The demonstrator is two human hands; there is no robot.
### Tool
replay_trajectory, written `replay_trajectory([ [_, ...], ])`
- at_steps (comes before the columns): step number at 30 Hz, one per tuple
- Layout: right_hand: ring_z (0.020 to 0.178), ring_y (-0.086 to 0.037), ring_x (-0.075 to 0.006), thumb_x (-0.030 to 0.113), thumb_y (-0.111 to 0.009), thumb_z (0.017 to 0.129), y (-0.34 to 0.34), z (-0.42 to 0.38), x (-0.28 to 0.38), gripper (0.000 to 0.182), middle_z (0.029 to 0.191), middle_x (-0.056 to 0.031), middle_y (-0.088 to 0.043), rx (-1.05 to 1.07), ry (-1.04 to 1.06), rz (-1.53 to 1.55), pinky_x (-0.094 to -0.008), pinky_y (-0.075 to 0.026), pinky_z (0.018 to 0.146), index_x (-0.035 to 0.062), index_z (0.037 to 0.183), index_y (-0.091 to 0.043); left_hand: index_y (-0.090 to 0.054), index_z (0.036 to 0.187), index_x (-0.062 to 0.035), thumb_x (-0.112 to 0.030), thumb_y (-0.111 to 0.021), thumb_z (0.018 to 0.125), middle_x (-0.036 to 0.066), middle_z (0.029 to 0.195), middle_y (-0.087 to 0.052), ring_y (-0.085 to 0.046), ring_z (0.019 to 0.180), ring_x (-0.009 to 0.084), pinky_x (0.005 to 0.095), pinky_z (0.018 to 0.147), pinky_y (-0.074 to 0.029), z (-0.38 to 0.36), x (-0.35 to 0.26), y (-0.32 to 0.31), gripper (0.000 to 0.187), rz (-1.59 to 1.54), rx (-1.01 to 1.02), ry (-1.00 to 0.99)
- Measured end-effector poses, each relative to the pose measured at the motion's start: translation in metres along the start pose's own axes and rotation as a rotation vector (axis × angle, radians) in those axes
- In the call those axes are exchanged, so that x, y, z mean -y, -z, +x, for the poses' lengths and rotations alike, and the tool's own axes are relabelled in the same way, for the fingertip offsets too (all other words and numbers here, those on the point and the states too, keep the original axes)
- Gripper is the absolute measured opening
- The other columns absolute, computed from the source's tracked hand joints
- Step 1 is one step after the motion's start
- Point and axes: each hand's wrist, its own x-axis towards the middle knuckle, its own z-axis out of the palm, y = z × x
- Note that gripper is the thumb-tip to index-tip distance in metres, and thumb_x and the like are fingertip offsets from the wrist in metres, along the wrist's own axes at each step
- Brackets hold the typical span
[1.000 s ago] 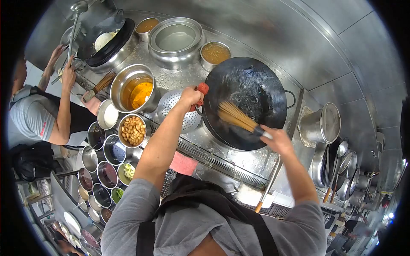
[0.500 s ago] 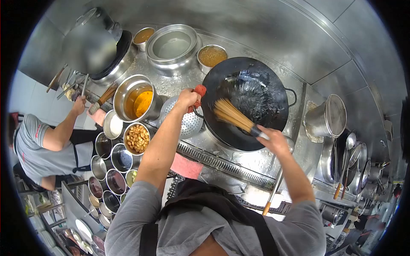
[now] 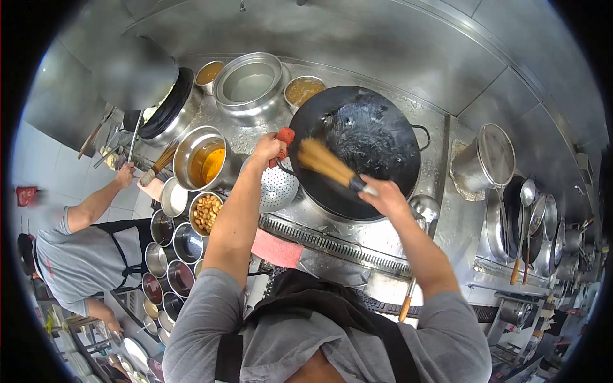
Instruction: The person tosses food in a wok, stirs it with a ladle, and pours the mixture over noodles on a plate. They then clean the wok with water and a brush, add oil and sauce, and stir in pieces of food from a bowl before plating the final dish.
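Wet black wok (image 3: 369, 143), tan brush (image 3: 327, 162) slanting over it, red cloth (image 3: 285, 136) alongside

Steel cooktop (image 3: 433, 171), black wok (image 3: 380, 143), pot (image 3: 250, 115), ladle (image 3: 425, 207)

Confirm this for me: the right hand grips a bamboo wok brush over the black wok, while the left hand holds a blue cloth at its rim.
One correction: the cloth in the left hand is red, not blue, as the head view shows. The right hand does grip the bamboo wok brush over the black wok.
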Motion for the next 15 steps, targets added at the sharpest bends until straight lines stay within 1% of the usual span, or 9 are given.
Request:
replay_trajectory([
  [2, 0.100, -0.063, -0.0343, 0.033, -0.073, 0.075, 0.037, -0.045, -0.014, 0.052, 0.107, -0.0189, -0.066, 0.143, -0.085, -0.058, -0.0387, -0.048, 0.091, 0.0170, 0.123, -0.061, -0.049, 0.128, 0.0040, -0.005, -0.056, 0.063, 0.014, 0.063, -0.061, -0.054, 0.041, 0.0207, 0.0345, 0.034, -0.039, 0.009, 0.026, 0.000, 0.066, -0.019, -0.088, -0.256],
  [3, 0.100, -0.063, -0.0333, 0.032, -0.074, 0.074, 0.054, -0.062, -0.036, 0.052, 0.107, -0.0188, -0.066, 0.153, -0.114, -0.083, -0.0379, -0.048, 0.092, 0.0167, 0.122, -0.062, -0.033, 0.142, 0.0020, -0.003, -0.055, 0.063, 0.013, 0.062, -0.061, -0.053, 0.041, 0.0190, 0.0325, 0.034, -0.039, -0.029, 0.005, -0.001, 0.082, 0.016, -0.072, -0.221],
  [6, 0.104, -0.062, -0.0316, 0.027, -0.075, 0.073, 0.112, -0.109, -0.074, 0.049, 0.108, -0.0200, -0.066, 0.050, -0.312, -0.222, -0.0363, -0.047, 0.094, 0.0145, 0.119, -0.064, -0.028, 0.145, 0.0008, -0.001, -0.053, 0.065, 0.012, 0.064, -0.062, -0.053, 0.041, 0.0166, 0.0311, 0.034, -0.038, -0.073, 0.020, -0.006, 0.084, 0.042, -0.150, -0.305],
  [8, 0.107, -0.061, -0.0322, 0.023, -0.074, 0.073, 0.135, -0.128, -0.082, 0.049, 0.110, -0.0224, -0.064, -0.198, -0.404, -0.193, -0.0350, -0.046, 0.094, 0.0121, 0.119, -0.064, -0.025, 0.146, -0.0002, 0.003, -0.051, 0.065, 0.011, 0.065, -0.062, -0.052, 0.041, 0.0148, 0.0301, 0.035, -0.039, -0.109, 0.015, -0.019, 0.085, 0.041, -0.172, -0.292],
  [9, 0.107, -0.061, -0.0322, 0.023, -0.074, 0.073, 0.137, -0.135, -0.081, 0.049, 0.110, -0.0224, -0.064, -0.196, -0.404, -0.185, -0.0350, -0.046, 0.094, 0.0121, 0.119, -0.064, -0.024, 0.146, -0.0008, 0.004, -0.051, 0.065, 0.011, 0.065, -0.062, -0.053, 0.042, 0.0144, 0.0295, 0.037, -0.041, -0.116, 0.021, -0.023, 0.085, -0.030, -0.211, -0.317],
  [11, 0.108, -0.061, -0.0300, 0.021, -0.073, 0.075, 0.135, -0.147, -0.081, 0.048, 0.113, -0.0211, -0.064, -0.404, -0.536, -0.058, -0.0343, -0.045, 0.095, 0.0092, 0.120, -0.063, -0.022, 0.147, -0.0043, 0.006, -0.051, 0.066, 0.009, 0.066, -0.062, -0.056, 0.048, 0.0138, 0.0276, 0.044, -0.045, -0.127, 0.031, -0.028, 0.087, -0.044, -0.300, -0.369],
  [12, 0.108, -0.061, -0.0300, 0.021, -0.073, 0.075, 0.124, -0.154, -0.092, 0.048, 0.113, -0.0211, -0.064, -0.404, -0.532, -0.052, -0.0343, -0.045, 0.095, 0.0092, 0.120, -0.063, -0.022, 0.147, -0.0043, 0.006, -0.051, 0.066, 0.009, 0.066, -0.062, -0.056, 0.048, 0.0138, 0.0276, 0.044, -0.045, -0.133, 0.032, -0.031, 0.087, -0.039, -0.305, -0.371],
  [14, 0.107, -0.062, -0.0258, 0.019, -0.073, 0.076, 0.093, -0.174, -0.117, 0.047, 0.114, -0.0167, -0.066, -0.529, -0.367, 0.227, -0.0339, -0.045, 0.094, 0.0073, 0.120, -0.063, -0.024, 0.147, -0.0079, 0.007, -0.051, 0.066, 0.010, 0.069, -0.063, -0.058, 0.052, 0.0142, 0.0277, 0.047, -0.046, -0.143, 0.032, -0.037, 0.087, -0.049, -0.341, -0.428],
  [15, 0.103, -0.061, -0.0190, 0.017, -0.074, 0.076, 0.080, -0.180, -0.100, 0.046, 0.110, -0.0116, -0.068, -0.547, -0.325, 0.344, -0.0320, -0.045, 0.092, 0.0070, 0.120, -0.063, -0.024, 0.147, -0.0079, 0.007, -0.051, 0.066, 0.010, 0.069, -0.063, -0.058, 0.052, 0.0142, 0.0277, 0.047, -0.046, -0.147, 0.031, -0.040, 0.087, -0.048, -0.346, -0.430],
])
